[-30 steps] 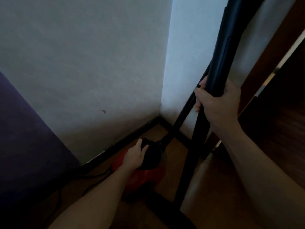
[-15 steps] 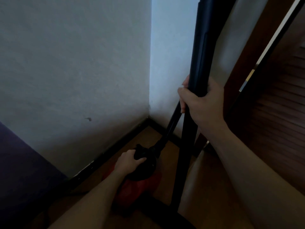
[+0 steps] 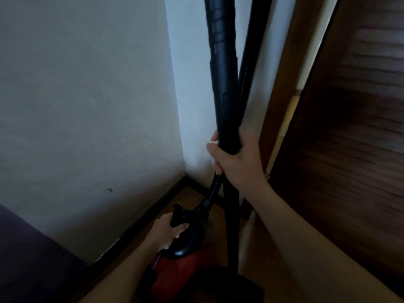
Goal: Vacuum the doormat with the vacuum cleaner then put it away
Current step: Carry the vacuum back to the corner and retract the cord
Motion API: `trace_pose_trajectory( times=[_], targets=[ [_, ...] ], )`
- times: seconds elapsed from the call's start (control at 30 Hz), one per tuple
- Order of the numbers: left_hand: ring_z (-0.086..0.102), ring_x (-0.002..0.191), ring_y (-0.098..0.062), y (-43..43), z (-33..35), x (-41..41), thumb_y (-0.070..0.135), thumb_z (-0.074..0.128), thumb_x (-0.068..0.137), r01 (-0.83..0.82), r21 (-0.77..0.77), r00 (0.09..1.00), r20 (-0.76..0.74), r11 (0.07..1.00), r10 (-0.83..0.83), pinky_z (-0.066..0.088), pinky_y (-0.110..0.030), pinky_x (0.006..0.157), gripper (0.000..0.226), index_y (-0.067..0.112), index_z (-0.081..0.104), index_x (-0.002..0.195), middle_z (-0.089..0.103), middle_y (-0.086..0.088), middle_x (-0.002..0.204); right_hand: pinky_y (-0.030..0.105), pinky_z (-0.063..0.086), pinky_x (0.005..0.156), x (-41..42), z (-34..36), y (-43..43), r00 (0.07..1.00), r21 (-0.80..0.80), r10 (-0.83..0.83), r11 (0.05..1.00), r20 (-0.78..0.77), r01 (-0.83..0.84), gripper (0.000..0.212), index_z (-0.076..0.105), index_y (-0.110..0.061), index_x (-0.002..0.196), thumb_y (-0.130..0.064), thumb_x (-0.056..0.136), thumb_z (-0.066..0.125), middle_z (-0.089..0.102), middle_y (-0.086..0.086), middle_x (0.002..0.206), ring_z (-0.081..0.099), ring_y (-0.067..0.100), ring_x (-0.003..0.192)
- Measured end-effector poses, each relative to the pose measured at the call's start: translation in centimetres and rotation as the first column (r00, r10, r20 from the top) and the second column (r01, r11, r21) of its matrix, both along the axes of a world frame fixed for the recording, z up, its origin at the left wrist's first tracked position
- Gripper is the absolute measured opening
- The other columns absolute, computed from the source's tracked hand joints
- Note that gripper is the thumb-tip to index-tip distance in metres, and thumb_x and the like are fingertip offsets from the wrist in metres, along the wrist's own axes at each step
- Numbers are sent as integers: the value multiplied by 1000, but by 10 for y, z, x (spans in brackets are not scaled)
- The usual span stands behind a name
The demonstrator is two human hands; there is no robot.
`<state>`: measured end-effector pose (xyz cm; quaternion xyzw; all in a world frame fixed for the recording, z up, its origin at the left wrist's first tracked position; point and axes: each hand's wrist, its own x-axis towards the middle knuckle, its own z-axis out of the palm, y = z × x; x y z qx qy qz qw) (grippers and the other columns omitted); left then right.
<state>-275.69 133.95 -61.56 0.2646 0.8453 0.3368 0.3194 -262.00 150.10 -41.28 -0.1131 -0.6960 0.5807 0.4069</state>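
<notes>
- Where the two pale walls point(image 3: 87, 106) meet at centre frame, the corner runs down to a dark skirting board point(image 3: 140, 228) and a strip of brown floor point(image 3: 188, 200).
- A dark wooden door point(image 3: 360, 149) fills the right side of the frame.
- A dark purple surface point(image 3: 32, 259) sits in the lower left corner.
- The vacuum cleaner's black wand point(image 3: 223, 84) stands nearly upright in the middle of the frame, with its ribbed hose point(image 3: 247, 62) just beside it.
- The red vacuum cleaner body point(image 3: 170, 270) rests on the floor at lower centre, close to the wall corner, and the hose joins its black top.
- The right hand point(image 3: 238, 162) is wrapped firmly round the wand at centre frame.
- The left hand point(image 3: 166, 232) grasps the black handle point(image 3: 181, 219) on top of the body, fingers curled round it.
</notes>
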Motion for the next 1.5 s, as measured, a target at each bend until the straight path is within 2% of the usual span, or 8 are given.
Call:
trace_pose_trajectory(
  times=[0.3, 0.5, 0.67, 0.77, 0.93, 1.03, 1.2, 1.5],
  targets=[
    [50, 50, -6, 14, 209, 38, 38, 74, 86, -13, 13, 1000, -29, 1000, 13, 39, -21, 43, 33, 19, 66, 112, 61, 1, 74, 43, 50, 59, 21, 205, 10, 990, 3, -71, 997, 122, 71, 12, 61, -21, 81, -27, 76, 70, 54, -4, 61, 52, 21, 55],
    [51, 53, -8, 9, 391, 76, 38, 74, 85, 13, 15, 1000, 17, 1000, -13, 39, -20, 47, 35, 21, 67, 116, 59, 5, 68, 45, 50, 62, 47, 360, -4, 984, -9, -95, 995, 149, 98, 22, 60, -17, 84, -35, 74, 68, 54, 12, 68, 53, 32, 60],
    [71, 91, -14, -5, 527, 106, 42, 74, 84, 51, 8, 999, -14, 999, -51, 50, -20, 67, 32, 31, 70, 113, 71, 9, 85, 49, 48, 55, 79, 475, -18, 984, -36, -73, 996, 162, 80, 20, 60, -21, 81, -38, 76, 69, 52, 16, 64, 51, 27, 55],
    [59, 64, 1, -8, 591, 121, 37, 72, 88, 77, 4, 995, -71, 997, -76, 42, -12, 57, 10, 36, 62, 93, 65, 12, 70, 51, 49, 55, 96, 518, -25, 980, 4, -108, 994, 165, 109, 19, 60, -22, 80, -38, 76, 69, 53, 15, 64, 54, 37, 58],
    [58, 47, -17, -22, 632, 139, 40, 73, 86, 53, -21, 998, -35, 998, -54, 42, -28, 45, 21, 21, 64, 88, 61, 0, 59, 55, 51, 55, 118, 543, -44, 978, 47, -143, 989, 149, 138, 17, 60, -14, 84, -25, 81, 72, 55, 18, 70, 56, 43, 64],
    [47, 34, -11, -27, 644, 143, 27, 75, 87, 56, 32, 998, 20, 998, -57, 37, -22, 36, 18, 16, 61, 83, 53, -1, 54, 56, 53, 55, 127, 549, -54, 979, 55, -153, 988, 132, 146, 13, 60, -10, 85, -10, 86, 73, 57, 17, 70, 58, 41, 63],
    [42, 31, -10, -35, 652, 136, 17, 75, 87, 93, 109, 993, 62, 990, -100, 33, -21, 34, 14, 18, 61, 86, 48, 2, 49, 51, 49, 53, 138, 550, -76, 966, 86, -243, 968, 89, 236, 15, 56, -12, 80, -18, 82, 69, 51, 18, 66, 53, 41, 58],
    [52, 52, -6, -31, 660, 116, 41, 75, 77, 515, 157, 856, -145, 842, -496, 40, -17, 52, 34, 17, 54, 65, 55, 5, 58, 50, 50, 53, 161, 545, -113, 833, 110, -544, 838, 99, 534, 18, 55, -9, 77, -5, 86, 70, 53, 19, 64, 54, 38, 56]
  ],
)
